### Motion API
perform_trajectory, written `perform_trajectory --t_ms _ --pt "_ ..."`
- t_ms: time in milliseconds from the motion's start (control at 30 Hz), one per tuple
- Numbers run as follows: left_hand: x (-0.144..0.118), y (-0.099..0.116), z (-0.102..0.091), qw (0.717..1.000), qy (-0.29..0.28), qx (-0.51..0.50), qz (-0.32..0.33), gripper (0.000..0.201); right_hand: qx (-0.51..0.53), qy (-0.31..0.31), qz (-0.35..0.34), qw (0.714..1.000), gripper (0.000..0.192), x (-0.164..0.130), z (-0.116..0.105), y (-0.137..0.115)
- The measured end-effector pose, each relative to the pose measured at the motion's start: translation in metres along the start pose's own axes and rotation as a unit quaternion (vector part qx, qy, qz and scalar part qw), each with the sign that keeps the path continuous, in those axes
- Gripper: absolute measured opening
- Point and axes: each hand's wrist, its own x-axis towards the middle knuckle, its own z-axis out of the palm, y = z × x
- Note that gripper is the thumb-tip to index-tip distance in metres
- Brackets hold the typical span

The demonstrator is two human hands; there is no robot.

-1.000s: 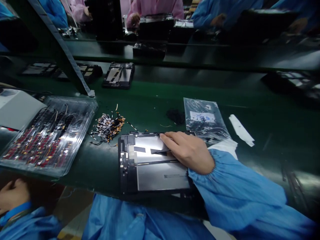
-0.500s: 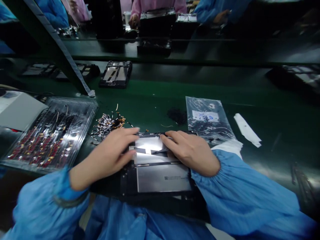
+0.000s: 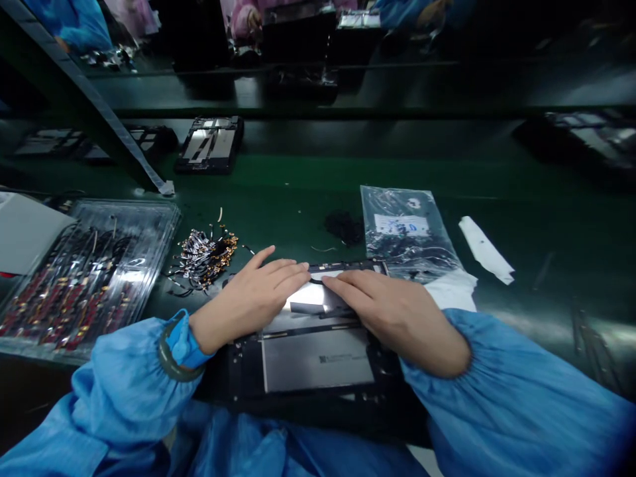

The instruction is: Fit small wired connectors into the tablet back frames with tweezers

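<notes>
An opened tablet (image 3: 318, 361), with a silvery battery and bare metal plates in a black frame, lies in front of me. Over its upper left part my left hand (image 3: 258, 291) rests palm down, fingers stretched out, the tips at the tablet's upper middle. My right hand (image 3: 382, 308) lies over the upper right part, its fingers pressed together and pointing left. A short dark strip (image 3: 317, 281) shows between the fingertips of both hands. Whatever sits under the right fingertips is hidden.
Left of the tablet are a pile of small cables (image 3: 203, 258) and a clear tray (image 3: 94, 278) of parts. A plastic bag (image 3: 410, 228), black bits (image 3: 344, 226) and white paper (image 3: 485, 250) lie beyond. Another opened tablet (image 3: 209, 144) sits farther back; co-workers' sleeves (image 3: 82, 26) show across.
My left hand has moved right, over the tablet's top, its fingertips now close to the right hand's. The right hand stays near the same part. The view has shifted slightly.
</notes>
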Motion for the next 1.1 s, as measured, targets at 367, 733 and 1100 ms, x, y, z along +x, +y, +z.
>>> perform_trajectory --t_ms 367,733,1100 --pt "0.004 0.002 -0.001 0.999 0.011 0.046 0.021 0.038 -0.055 0.019 0.003 0.998 0.029 -0.014 0.003 0.006" --pt "0.005 0.003 -0.001 0.998 0.001 0.054 0.021 0.039 -0.06 0.019 0.01 0.998 0.029 -0.012 0.003 0.005" --pt "0.005 0.002 -0.001 0.998 0.013 0.061 0.026 0.038 -0.069 0.024 0.007 0.997 0.028 -0.01 0.005 0.003"
